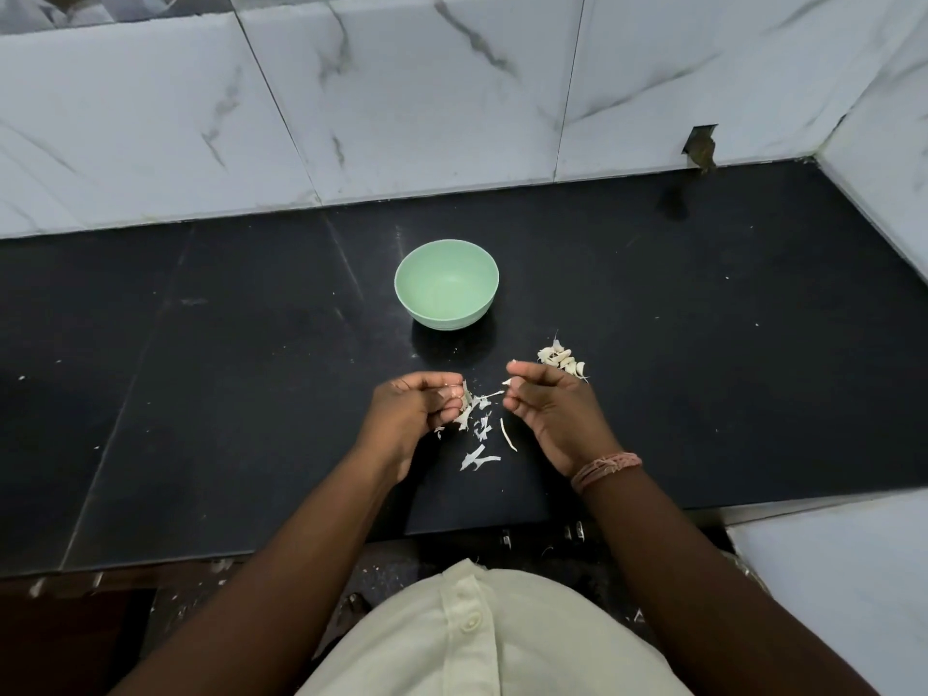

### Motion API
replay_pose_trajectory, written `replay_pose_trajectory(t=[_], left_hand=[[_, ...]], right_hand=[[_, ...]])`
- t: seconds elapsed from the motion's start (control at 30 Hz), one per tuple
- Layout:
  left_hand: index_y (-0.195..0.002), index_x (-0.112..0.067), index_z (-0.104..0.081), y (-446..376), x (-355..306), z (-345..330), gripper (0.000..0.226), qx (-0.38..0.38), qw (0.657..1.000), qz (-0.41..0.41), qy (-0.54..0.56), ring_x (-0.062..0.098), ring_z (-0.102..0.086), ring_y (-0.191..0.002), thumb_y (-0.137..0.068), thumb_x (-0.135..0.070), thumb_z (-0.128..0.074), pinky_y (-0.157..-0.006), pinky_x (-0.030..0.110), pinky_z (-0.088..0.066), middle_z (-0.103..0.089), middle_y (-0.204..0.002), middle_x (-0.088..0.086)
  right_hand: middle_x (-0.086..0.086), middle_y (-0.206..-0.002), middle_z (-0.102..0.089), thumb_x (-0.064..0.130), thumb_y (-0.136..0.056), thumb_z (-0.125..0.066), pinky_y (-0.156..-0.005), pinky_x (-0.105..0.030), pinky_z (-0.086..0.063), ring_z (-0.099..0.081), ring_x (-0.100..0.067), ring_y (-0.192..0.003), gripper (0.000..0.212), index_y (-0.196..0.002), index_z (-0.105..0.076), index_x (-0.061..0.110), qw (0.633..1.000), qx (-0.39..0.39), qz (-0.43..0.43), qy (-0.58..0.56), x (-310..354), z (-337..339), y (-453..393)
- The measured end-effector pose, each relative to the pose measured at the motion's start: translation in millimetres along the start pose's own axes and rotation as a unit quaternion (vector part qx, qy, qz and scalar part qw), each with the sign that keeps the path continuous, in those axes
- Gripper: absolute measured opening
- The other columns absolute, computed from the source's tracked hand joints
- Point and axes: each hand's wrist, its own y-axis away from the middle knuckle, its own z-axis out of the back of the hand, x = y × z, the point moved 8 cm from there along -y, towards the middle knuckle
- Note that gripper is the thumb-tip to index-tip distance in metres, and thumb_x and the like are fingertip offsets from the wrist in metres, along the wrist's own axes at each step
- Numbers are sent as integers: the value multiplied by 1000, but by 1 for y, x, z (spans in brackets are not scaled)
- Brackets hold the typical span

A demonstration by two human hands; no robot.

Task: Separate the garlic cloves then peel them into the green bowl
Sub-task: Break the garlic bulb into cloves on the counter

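No readable text anywhere.

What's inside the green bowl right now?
Nothing that shows: the green bowl looks empty, with only its smooth inner wall and bottom in view. The near wall hides a small strip of the inside. The separated cloves lie on the counter beside it.

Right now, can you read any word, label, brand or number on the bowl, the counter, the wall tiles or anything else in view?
None: no text shows anywhere.
Green bowl: plain, no mark visible.
Black counter: only scuffs and bits of garlic skin.
Marble wall tiles: grey veining only.
Wristband and shirt: no lettering.
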Motion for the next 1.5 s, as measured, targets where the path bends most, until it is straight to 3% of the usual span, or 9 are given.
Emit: replay_pose_trajectory(t=[0.23,0.4,0.5,0.67,0.77,0.93,1.07,1.2,1.5], left_hand=[[-93,-10,-76,-5,12,-3,45,-57,996,-27,-59,18,-69,-90,-88,19,-42,-84,24,-59,-74,-98,14],[-105,-10,-75,-4,7,-11,38,-47,996,-71,-31,3,-69,-79,-91,17,-51,-77,17,-57,-75,-90,1],[-109,-8,-73,-5,10,-12,33,-44,996,-73,-4,1,-70,-76,-90,15,-57,-72,14,-56,-77,-88,-1],[-109,-6,-72,-9,19,0,30,-79,994,-58,42,13,-69,-88,-93,14,-57,-78,20,-58,-75,-95,5],[-108,-9,-72,-8,20,10,42,-112,992,-65,12,15,-68,-102,-91,20,-47,-88,24,-57,-73,-107,8],[-109,-8,-75,0,21,19,27,-133,986,-103,4,9,-69,-92,-95,7,-57,-85,23,-55,-77,-99,-1],[-108,-15,-77,0,25,30,26,-152,980,-124,-24,8,-71,-99,-96,0,-60,-90,24,-54,-78,-104,-3],[-113,-12,-72,4,27,37,62,-169,980,-104,16,13,-68,-110,-86,24,-29,-97,23,-52,-73,-118,8],[-120,-17,-68,0,14,64,39,-195,971,-115,77,9,-66,-116,-101,9,-46,-103,24,-50,-72,-120,1]], right_hand=[[-10,-83,-53,-18,-88,-29,-80,-35,-56,-58,-23,-81,39,-97,-61,1,975,-112,-14,-190,12,25,-6],[-8,-92,-68,-3,-97,-49,-94,-32,-52,-68,-15,-87,19,-100,-67,2,977,-164,79,-108,37,45,-9],[-3,-97,-72,8,-101,-52,-88,-24,-51,-71,-4,-85,18,-102,-70,6,979,-153,108,-79,41,43,-12],[-1,-110,-73,15,-108,-42,-93,-20,-46,-66,-5,-109,29,-102,-71,10,977,-125,150,-85,41,37,-13],[-3,-110,-76,11,-105,-47,-94,-24,-51,-69,-11,-109,27,-100,-74,13,966,-146,212,38,47,34,-3],[1,-119,-70,19,-105,-53,-102,-29,-46,-60,-5,-114,20,-114,-69,11,873,-94,285,386,2,-2,27],[-19,-163,-30,45,-101,-42,-126,-38,-18,-24,-29,-154,67,-151,-39,1,743,-48,291,600,-59,-25,29],[-30,-164,-18,70,-95,-27,-127,-50,-11,-16,-40,-155,99,-157,-18,-7,608,-82,263,745,-68,-44,16],[-23,-165,-23,57,-102,-27,-128,-47,-12,-15,-33,-156,81,-158,-24,-1,567,55,315,759,-80,-109,-24]])
